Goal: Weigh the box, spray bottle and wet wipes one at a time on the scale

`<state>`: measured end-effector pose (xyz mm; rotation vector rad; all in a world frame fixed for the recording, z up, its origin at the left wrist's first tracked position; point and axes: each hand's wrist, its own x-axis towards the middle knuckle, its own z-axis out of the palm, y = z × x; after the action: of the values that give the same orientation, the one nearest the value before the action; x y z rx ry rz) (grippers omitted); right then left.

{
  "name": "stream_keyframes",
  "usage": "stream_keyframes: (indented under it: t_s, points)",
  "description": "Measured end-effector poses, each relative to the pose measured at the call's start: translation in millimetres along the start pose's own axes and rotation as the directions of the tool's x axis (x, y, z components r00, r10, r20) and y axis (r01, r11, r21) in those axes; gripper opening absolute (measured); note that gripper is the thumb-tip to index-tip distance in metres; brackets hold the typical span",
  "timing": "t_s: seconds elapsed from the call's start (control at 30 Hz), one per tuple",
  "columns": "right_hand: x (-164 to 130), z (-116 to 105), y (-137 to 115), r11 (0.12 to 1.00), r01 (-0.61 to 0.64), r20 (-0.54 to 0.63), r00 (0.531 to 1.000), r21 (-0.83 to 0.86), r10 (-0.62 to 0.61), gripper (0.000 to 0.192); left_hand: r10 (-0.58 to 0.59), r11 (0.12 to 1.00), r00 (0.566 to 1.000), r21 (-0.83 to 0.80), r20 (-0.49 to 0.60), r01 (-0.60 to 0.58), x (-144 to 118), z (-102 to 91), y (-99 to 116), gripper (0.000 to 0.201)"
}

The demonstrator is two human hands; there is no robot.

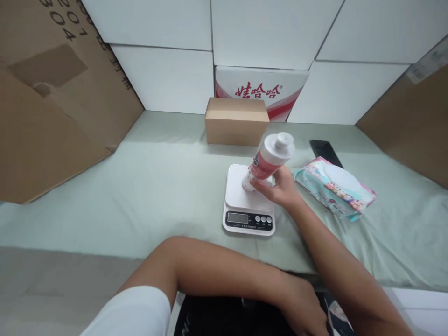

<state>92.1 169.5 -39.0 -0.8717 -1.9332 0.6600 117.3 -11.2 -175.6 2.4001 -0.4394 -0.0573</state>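
1. Right hand (pixel 282 189) holds the white-and-red bottle (pixel 271 161), tilted, its base over the kitchen scale (pixel 245 193) at frame centre; we cannot tell if they touch.
2. Left hand (pixel 304 305) rests low in frame; we cannot tell whether its grip is closed.
3. We judge weighing is in hand: the bottle needs standing upright and releasing.

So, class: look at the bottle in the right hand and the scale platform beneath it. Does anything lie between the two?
Nothing visible does. The right hand holds the bottle tilted, its lower end right at the bare white platform of the scale. The wipes pack and small cardboard box lie off to the sides.
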Motion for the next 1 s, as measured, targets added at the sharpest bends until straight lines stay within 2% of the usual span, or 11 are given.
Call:
stream_keyframes:
  t_s: [0.1, 0.23, 0.33, 0.43, 0.5, 0.63, 0.7, 0.77, 0.83, 0.93, 1.0]
  points:
    - [1.1, 2.6, 1.9, 1.0, -0.019, 0.003, 1.0, -0.015, 0.019, 0.037, -0.015, 1.0, 1.0, 0.027, -0.021, 0.015, -2.6, -1.0, 3.6, 0.031]
    - [2.8, 1.2, 6.2, 0.999, -0.029, -0.026, 0.999, 0.028, 0.03, 0.056, -0.088, 0.995, 0.994, 0.051, 0.064, 0.085, -8.6, -12.1, 11.5, 0.028]
    - [5.5, -6.9, 16.3, 0.992, 0.044, -0.172, 0.985, 0.121, -0.023, 0.071, -0.1, 0.994, 0.991, 0.051, 0.086, 0.096, -10.2, -14.8, 12.7, 0.028]
    - [7.0, -14.0, 25.6, 0.975, 0.128, -0.263, 0.962, 0.184, -0.076, 0.063, -0.081, 0.995, 0.996, 0.059, 0.03, 0.079, -9.3, -10.5, 10.5, 0.029]
    - [6.1, -14.6, 26.0, 0.971, 0.124, -0.187, 0.979, 0.205, -0.086, 0.057, -0.078, 0.995, 0.997, 0.059, 0.011, 0.077, -9.4, -9.0, 10.3, 0.031]
    - [2.1, -6.9, 14.5, 0.987, -0.018, 0.05, 0.999, 0.159, 0.011, 0.048, -0.101, 0.994, 0.993, 0.035, 0.065, 0.099, -13.4, -16.7, 15.7, 0.031]
    - [1.4, -2.9, 10.1, 0.988, -0.074, 0.078, 0.995, 0.133, 0.064, 0.048, -0.108, 0.994, 0.99, 0.016, 0.089, 0.107, -16.0, -21.9, 18.5, 0.03]
    - [2.7, -2.0, 10.8, 0.99, -0.083, 0.018, 0.996, 0.116, 0.082, 0.047, -0.106, 0.994, 0.991, 0.0, 0.076, 0.107, -17.4, -23.8, 19.6, 0.03]
    - [6.3, -5.1, 17.0, 0.993, -0.076, -0.134, 0.987, 0.091, 0.088, 0.047, -0.102, 0.995, 0.994, 0.0, 0.038, 0.102, -17.4, -21.6, 18.9, 0.032]
    - [13.7, -14.6, 33.7, 0.993, -0.106, -0.389, 0.914, 0.054, 0.119, 0.047, -0.094, 0.996, 0.996, 0.009, -0.009, 0.094, -15.6, -15.2, 17.1, 0.036]
    - [17.6, -20.0, 46.8, 0.989, -0.143, -0.501, 0.853, 0.04, 0.144, 0.047, -0.098, 0.995, 0.995, 0.014, -0.018, 0.098, -14.2, -12.9, 17.1, 0.037]
